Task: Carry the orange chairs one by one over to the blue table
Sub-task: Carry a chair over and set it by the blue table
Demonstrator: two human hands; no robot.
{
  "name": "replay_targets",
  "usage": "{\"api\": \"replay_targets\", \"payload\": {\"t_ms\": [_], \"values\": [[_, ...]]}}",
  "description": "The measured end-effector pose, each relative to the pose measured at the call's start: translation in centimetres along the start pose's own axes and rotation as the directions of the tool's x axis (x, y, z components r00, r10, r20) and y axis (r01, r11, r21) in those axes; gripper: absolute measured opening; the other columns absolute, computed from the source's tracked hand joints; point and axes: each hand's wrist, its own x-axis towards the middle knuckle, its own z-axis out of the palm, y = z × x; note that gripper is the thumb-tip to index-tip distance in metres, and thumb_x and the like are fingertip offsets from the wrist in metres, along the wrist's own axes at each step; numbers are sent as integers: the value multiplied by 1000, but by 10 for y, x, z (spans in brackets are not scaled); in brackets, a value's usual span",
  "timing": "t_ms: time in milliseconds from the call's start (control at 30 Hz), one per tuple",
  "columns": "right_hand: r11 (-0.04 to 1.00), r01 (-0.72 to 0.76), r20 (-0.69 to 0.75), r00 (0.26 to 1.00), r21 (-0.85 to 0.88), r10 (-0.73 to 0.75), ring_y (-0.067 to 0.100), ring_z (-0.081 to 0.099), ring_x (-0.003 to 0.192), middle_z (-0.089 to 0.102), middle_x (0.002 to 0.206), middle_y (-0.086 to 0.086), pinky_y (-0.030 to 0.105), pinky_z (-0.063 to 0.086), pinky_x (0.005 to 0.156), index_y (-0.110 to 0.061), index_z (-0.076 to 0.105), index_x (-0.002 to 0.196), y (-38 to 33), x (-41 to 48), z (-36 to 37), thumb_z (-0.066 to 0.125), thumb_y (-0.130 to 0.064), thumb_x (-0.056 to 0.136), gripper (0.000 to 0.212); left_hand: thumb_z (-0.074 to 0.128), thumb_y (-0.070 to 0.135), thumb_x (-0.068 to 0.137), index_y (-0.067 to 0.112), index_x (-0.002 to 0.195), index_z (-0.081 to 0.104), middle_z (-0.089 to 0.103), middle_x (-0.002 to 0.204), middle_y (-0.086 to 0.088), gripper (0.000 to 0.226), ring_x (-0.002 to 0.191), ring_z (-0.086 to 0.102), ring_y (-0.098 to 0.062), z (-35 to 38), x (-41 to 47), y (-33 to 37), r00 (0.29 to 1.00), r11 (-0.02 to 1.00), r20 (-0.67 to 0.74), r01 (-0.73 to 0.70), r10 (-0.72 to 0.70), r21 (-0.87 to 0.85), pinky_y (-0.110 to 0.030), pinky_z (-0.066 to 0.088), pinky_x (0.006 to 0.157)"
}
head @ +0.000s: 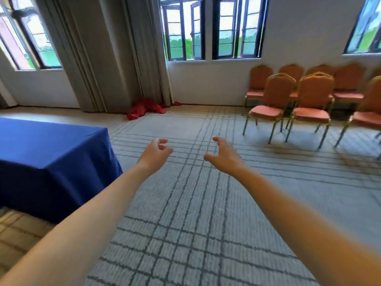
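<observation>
Both hands empty: left hand (156, 153) and right hand (223, 156) held out front, fingers loosely curled round nothing. Orange chairs (274, 100) stand at the far right edge of the carpet (185, 203), well apart from the blue table (51, 151) at its left edge. Count: three in front, four behind, maybe a fifth cut off; one table. Rigid metal frames, padded seats, probably lightish. I'd grip the backrest's top rail and the seat edge

We see pale carpet (185, 203) with dark grid lines. Grey curtains (92, 58) hang floor-length beside dark-framed, daylit windows (212, 29) in a white wall (299, 34), with red cloth (144, 109) heaped at their foot.
</observation>
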Motion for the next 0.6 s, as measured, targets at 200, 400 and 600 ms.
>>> {"api": "replay_targets", "payload": {"t_ms": [200, 400, 600], "values": [[994, -102, -66, 992, 36, 104, 27, 35, 138, 34, 152, 8, 45, 37, 107, -21, 28, 151, 60, -21, -44, 68, -38, 86, 78, 55, 32, 92, 18, 132, 44, 58, 112, -2, 44, 91, 60, -16, 75, 9, 36, 983, 996, 159, -88, 87, 0, -32, 50, 71], [982, -182, -157, 969, 59, 189, 26, 38, 136, 33, 152, 7, 40, 39, 100, -22, 29, 150, 121, -10, -94, 69, -37, 85, 78, 55, 33, 93, 18, 135, 43, 57, 117, -3, 46, 95, 59, -16, 149, 32, 87, 959, 989, 241, -149, 148, -13, -34, 51, 79], [969, -240, -191, 950, 52, 246, 25, 38, 136, 34, 152, 7, 40, 39, 100, -23, 29, 150, 199, 23, -149, 69, -40, 84, 79, 54, 30, 95, 16, 138, 41, 57, 117, -4, 47, 99, 58, -17, 241, 72, 142, 935, 985, 314, -173, 167, -8, -37, 52, 85]]}}
